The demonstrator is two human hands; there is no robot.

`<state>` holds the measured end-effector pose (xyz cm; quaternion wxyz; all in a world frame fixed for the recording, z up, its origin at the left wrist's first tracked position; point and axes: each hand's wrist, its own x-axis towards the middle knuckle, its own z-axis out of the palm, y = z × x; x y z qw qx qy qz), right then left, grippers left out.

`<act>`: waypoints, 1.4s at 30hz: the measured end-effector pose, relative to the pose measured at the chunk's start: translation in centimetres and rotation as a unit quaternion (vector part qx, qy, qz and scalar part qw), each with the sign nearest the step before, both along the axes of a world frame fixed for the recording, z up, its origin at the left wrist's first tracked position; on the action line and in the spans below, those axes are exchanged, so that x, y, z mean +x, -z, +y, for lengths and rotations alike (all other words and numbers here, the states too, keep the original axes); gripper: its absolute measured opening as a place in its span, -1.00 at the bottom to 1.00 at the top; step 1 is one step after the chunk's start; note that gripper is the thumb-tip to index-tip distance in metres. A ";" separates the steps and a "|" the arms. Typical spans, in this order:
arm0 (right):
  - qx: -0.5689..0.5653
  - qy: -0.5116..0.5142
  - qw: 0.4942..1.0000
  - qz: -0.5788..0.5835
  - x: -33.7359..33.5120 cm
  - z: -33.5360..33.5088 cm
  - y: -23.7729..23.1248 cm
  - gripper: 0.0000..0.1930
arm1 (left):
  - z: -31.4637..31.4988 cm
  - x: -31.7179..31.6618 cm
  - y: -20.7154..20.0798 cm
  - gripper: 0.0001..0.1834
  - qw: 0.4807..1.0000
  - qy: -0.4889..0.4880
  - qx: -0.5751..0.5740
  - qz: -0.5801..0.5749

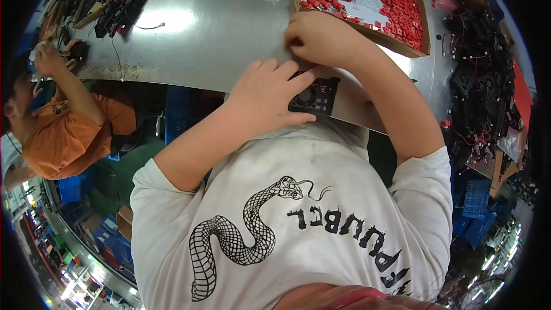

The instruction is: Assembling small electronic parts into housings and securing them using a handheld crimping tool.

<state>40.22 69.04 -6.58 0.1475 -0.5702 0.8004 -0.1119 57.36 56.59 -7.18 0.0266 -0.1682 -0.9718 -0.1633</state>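
Observation:
A black square plastic housing (313, 99) with a round opening lies at the near edge of the metal table. My left hand (261, 95) grips it from the left, its thumb along the near side and its index finger across the far side. Just beyond the housing, my right hand (321, 39) is closed above the table, beside the near wall of a cardboard tray (376, 30). Its fingers are curled in, and whatever they hold, if anything, is hidden. Small red plastic parts (402, 8) fill much of that tray, around a white sheet.
Black parts with wires (476, 80) are heaped along the right side. At the far left of the metal table (201, 40) lie a black wired assembly (120, 14) and a box of black parts (94, 3). A person in orange (74, 126) works at the left.

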 end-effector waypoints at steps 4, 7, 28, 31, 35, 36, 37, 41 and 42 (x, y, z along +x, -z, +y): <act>-0.194 0.245 0.901 -0.301 1.6 5.6 -2.5 -0.86 | -0.1 -0.4 0.6 -0.20 1.000 -0.009 0.006 -0.001; -0.180 0.243 0.917 -0.260 5.7 9.3 -2.4 -0.80 | 0.3 -0.9 0.7 -0.22 1.000 -0.011 0.014 0.015; -0.205 0.205 0.953 -0.090 7.8 9.4 0.5 -0.69 | 1.0 -2.1 1.2 -0.24 0.999 -0.007 0.033 0.040; -0.225 0.183 0.956 -0.052 7.9 9.4 1.0 -0.69 | 1.1 -2.1 0.8 -0.23 0.999 -0.015 0.028 0.015; -0.256 0.173 0.951 -0.020 7.9 9.5 1.5 -0.70 | 1.0 -2.0 1.0 -0.24 0.999 -0.009 0.023 0.043; -0.293 0.168 0.941 0.011 7.9 9.5 1.5 -0.70 | 1.0 -2.1 1.1 -0.24 0.999 -0.010 0.024 0.042; -0.330 0.162 0.929 0.041 7.8 9.5 1.5 -0.70 | 1.0 -2.1 1.1 -0.24 0.999 -0.007 0.022 0.046; -0.313 0.135 0.938 0.067 7.7 9.8 2.0 -0.78 | 1.2 -2.0 1.1 -0.24 0.999 -0.013 0.009 0.041; -0.303 0.135 0.941 0.069 7.8 9.7 1.7 -0.75 | 1.2 -2.0 1.1 -0.24 0.999 -0.014 0.010 0.041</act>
